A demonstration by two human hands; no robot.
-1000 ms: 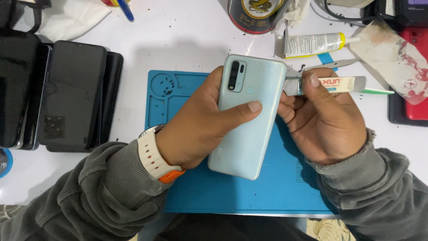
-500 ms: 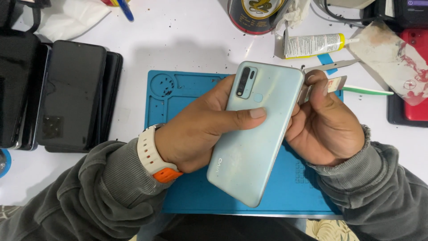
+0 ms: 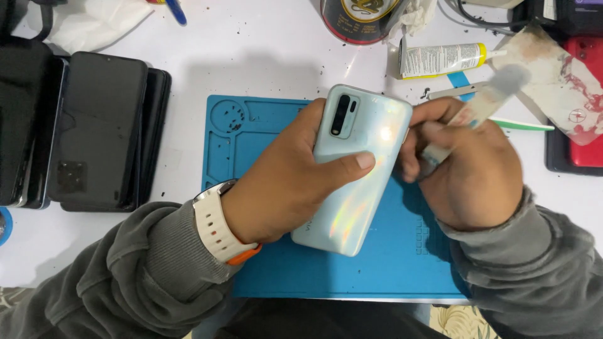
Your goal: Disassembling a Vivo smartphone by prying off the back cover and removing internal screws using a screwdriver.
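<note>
My left hand (image 3: 289, 182) grips a pale green smartphone (image 3: 358, 169), back side up with its camera block at the top, tilted over a blue work mat (image 3: 402, 263). The thumb lies across the phone's back. My right hand (image 3: 468, 172) is closed around a thin flat prying tool (image 3: 487, 103) that is blurred and sticks up to the right, next to the phone's right edge. A white watch with an orange strap part sits on my left wrist (image 3: 217, 229).
Several dark phones (image 3: 94, 129) lie stacked at the left. At the back stand a round tin (image 3: 361, 19), a glue tube (image 3: 443, 59) and a stained cloth (image 3: 556, 81) over a red phone (image 3: 581, 144). Black specks dot the white table.
The phone has swung back from its right-leaning tilt to stand more upright. My right hand has shifted with the tool, which now points up and to the right and looks blurred.
</note>
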